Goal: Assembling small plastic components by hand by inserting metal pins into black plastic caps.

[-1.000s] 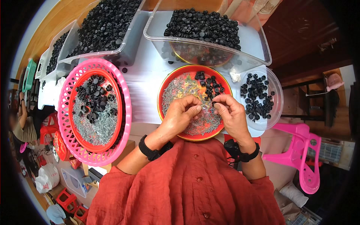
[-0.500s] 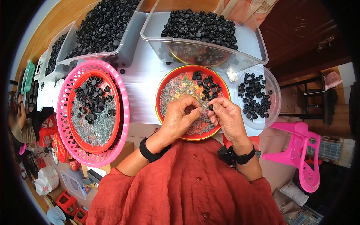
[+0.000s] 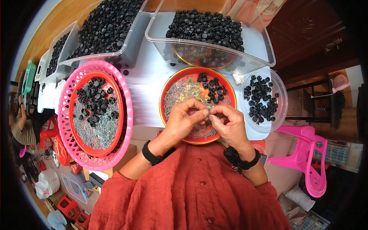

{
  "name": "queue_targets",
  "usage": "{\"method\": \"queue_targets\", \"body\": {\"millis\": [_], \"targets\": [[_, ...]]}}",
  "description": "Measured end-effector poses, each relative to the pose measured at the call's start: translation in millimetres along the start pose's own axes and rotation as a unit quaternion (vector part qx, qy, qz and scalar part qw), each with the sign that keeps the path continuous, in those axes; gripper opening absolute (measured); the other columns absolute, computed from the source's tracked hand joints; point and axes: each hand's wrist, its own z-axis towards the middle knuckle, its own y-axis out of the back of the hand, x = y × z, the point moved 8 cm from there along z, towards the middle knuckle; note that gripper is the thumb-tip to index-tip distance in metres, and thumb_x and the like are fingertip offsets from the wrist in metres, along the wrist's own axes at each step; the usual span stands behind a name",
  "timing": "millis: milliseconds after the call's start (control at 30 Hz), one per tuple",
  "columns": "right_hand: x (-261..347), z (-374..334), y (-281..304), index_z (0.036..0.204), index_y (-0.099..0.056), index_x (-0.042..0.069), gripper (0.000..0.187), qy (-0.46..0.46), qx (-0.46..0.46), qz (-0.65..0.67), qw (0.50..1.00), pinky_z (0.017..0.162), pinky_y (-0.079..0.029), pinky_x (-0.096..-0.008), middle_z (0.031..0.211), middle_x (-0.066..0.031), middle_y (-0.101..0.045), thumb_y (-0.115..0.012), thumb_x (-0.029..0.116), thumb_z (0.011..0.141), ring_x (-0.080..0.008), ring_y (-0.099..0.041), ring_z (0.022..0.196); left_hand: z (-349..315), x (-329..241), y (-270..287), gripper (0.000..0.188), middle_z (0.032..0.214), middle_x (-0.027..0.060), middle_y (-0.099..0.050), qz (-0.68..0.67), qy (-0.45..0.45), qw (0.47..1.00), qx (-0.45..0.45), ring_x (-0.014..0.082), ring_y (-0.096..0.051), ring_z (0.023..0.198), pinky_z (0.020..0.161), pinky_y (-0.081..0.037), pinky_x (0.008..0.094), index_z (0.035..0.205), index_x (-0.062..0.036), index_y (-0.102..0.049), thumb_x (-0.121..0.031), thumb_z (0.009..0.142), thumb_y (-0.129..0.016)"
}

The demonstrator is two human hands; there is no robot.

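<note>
Over the red round tray (image 3: pixel 232 87) with a gold rim, my two hands meet at the fingertips. My left hand (image 3: pixel 187 119) is closed in a pinch. My right hand (image 3: pixel 230 123) pinches too, its thumb and forefinger touching the left fingertips. Whatever sits between them is too small and covered to make out. Beneath, the tray holds a layer of thin metal screws (image 3: pixel 174 94) and a cluster of small black plastic caps (image 3: pixel 217 90) toward its far right.
Right of the tray stands a clear round tub (image 3: pixel 284 100) of black caps. At left, a pink basket (image 3: pixel 66 111) carries a red tray of screws and caps. Behind are clear bins (image 3: pixel 211 48) heaped with caps. A pink stool (image 3: pixel 303 153) is at right; a person (image 3: pixel 23 130) is far left.
My right hand has moved left until its fingertips met those of my left hand. The black cap seen in its fingers before is now hidden. My left hand has barely moved.
</note>
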Motion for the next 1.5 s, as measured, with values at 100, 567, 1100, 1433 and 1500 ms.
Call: {"method": "queue_targets", "body": {"millis": [100,567,1100,1433,1500], "targets": [[16,-1,-8,0.081,-0.058,0.0,0.002,0.073,0.047,-0.113,0.99,0.047,-0.041,-0.0203,0.074,-0.0006,-0.056,-0.057,-0.002,0.081,-0.0044,-0.052,0.057,1,3,3,0.008,0.077,0.0045,-0.06,-0.079,0.021,0.997,-0.014,0.007,-0.055,0.065,0.059,-0.046,0.02,0.087,0.0005,-0.056,-0.007,0.087,-0.058],[5,1,-3,0.091,-0.061,-0.001,0.01,0.015,0.007,-0.041,0.999,0.046,-0.039,-0.0186,0.074,-0.0029,-0.056,-0.059,0.0,0.081,-0.0039,-0.051,0.055,0,-8,1,0.006,0.084,0.0042,-0.059,0.207,-0.093,0.974,-0.003,0.0098,-0.056,0.072,0.064,-0.046,0.0226,0.088,0.0005,-0.058,-0.003,0.083,-0.06],[-10,3,-8,0.087,-0.057,0.001,0.005,-0.034,-0.012,0.053,0.998,0.047,-0.036,-0.0181,0.066,0.0032,-0.051,-0.055,0.007,0.087,-0.0016,-0.045,0.055,-14,-49,-21,0.012,0.079,0.0133,-0.052,0.379,-0.309,0.872,-0.012,0.033,-0.054,0.072,0.06,-0.044,0.0377,0.082,-0.0006,-0.054,0.003,0.071,-0.058],[-14,7,4,0.092,-0.054,0.0,0.01,-0.013,-0.047,0.008,0.999,0.05,-0.04,-0.0215,0.067,-0.0015,-0.056,-0.057,0.005,0.084,-0.0055,-0.049,0.057,-7,-55,-11,0.011,0.079,0.0146,-0.057,0.291,-0.271,0.917,-0.027,0.0273,-0.058,0.07,0.063,-0.046,0.0357,0.079,0.003,-0.054,-0.008,0.076,-0.053],[-10,7,5,0.094,-0.053,-0.001,0.013,-0.025,-0.064,0.036,0.997,0.052,-0.043,-0.0226,0.07,-0.0032,-0.059,-0.058,0.002,0.082,-0.0065,-0.053,0.059,-4,-58,-11,0.011,0.079,0.0145,-0.057,0.291,-0.255,0.922,-0.034,0.0272,-0.057,0.069,0.062,-0.045,0.0354,0.079,0.003,-0.054,-0.008,0.077,-0.052]]}}
